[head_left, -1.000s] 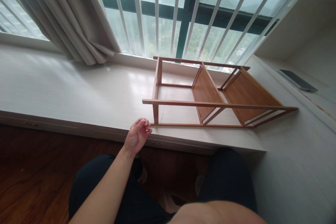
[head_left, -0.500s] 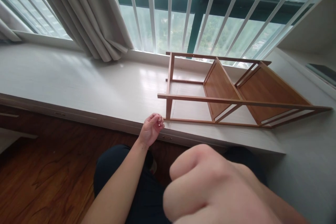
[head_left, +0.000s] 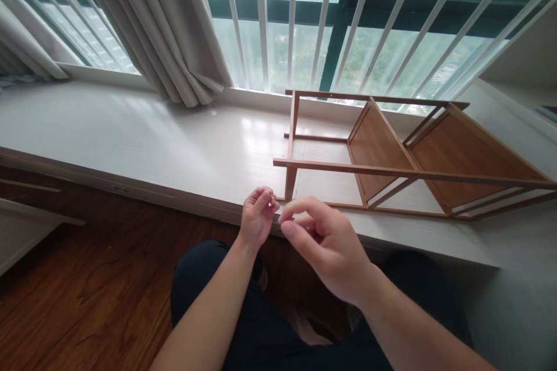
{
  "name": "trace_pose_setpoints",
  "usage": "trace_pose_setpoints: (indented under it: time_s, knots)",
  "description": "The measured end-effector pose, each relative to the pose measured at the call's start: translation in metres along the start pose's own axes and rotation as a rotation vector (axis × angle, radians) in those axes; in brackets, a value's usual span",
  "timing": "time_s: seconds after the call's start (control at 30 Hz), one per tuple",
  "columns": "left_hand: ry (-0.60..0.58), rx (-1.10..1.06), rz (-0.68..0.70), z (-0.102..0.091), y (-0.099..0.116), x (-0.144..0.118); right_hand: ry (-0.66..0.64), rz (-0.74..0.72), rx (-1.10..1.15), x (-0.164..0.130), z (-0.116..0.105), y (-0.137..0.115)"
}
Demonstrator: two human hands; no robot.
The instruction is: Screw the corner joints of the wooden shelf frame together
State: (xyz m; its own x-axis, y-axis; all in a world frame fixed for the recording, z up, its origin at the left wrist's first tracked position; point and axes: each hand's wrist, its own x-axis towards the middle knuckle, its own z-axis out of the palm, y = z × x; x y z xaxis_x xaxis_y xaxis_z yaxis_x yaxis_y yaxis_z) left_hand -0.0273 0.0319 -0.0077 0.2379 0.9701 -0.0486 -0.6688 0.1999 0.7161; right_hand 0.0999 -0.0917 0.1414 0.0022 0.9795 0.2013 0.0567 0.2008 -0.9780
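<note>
Wooden slatted rack point(head_left: 391, 156) is seen lying on its side on the pale, glossy surface point(head_left: 174, 145) by the barred window. Left hand point(head_left: 256, 217) fingers are pinched on something tiny, unidentifiable. Right hand point(head_left: 324, 249) fingers are curled loosely, holding nothing, just beside it.

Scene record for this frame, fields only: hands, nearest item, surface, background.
left hand: fingers curled, pinching something tiny; what it is cannot be told
right hand: thumb and forefinger close together, beside the left hand, holding nothing visible
nearest item: wooden shelf frame lying on its side, touched by neither hand
surface: white ledge under the frame
background: barred window, grey curtain at left
floor: dark wood
</note>
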Motion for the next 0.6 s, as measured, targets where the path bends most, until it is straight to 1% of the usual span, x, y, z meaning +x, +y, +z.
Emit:
trace_pose_setpoints:
  time_s: [0.07, 0.13, 0.17, 0.23, 0.3, 0.37, 0.5, 0.6]
  knots:
    - [-0.047, 0.001, 0.058, 0.01, 0.007, -0.006, -0.008, 0.056, -0.106, 0.01, 0.001, 0.029]
    - [-0.121, 0.011, 0.083, 0.02, 0.015, -0.012, 0.004, 0.124, -0.208, 0.015, 0.0, 0.057]
    - [-0.151, 0.025, 0.073, 0.025, 0.018, -0.015, 0.001, 0.132, -0.235, 0.015, -0.001, 0.067]
    - [-0.207, 0.071, 0.008, 0.031, 0.026, -0.018, -0.005, 0.108, -0.253, 0.015, -0.002, 0.079]
    - [-0.265, 0.118, -0.074, 0.035, 0.032, -0.018, 0.007, 0.073, -0.237, 0.016, -0.002, 0.082]
    - [-0.322, 0.161, -0.127, 0.038, 0.039, -0.015, 0.048, 0.062, -0.209, 0.018, -0.001, 0.082]
    - [-0.404, 0.271, -0.136, 0.044, 0.049, -0.004, 0.156, 0.08, -0.118, 0.024, 0.0, 0.083]
    - [-0.452, 0.312, -0.136, 0.048, 0.052, 0.002, 0.206, 0.076, -0.072, 0.027, 0.002, 0.084]
